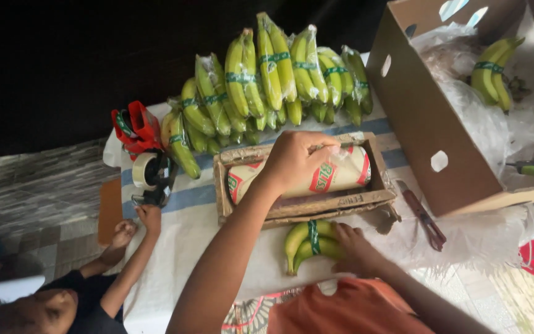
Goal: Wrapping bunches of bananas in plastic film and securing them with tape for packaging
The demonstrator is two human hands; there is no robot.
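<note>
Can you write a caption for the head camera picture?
Left hand on a bag roll in a box, right hand on banded green bananas.

A small produce-packing station, as we read it from the goods and tools. Along the far edge of the cloth-covered table (174, 222) we see a row of green banana bunches (267, 80), each banded with green tape. At the right edge stands a large cardboard carton (421, 124) with hand-holes, lined with plastic film and holding a banded bunch. Near the left edge we note tape dispensers (146, 161); at mid-table, a wooden tray (304, 207) cradling a roll of bags (335, 176).
</note>
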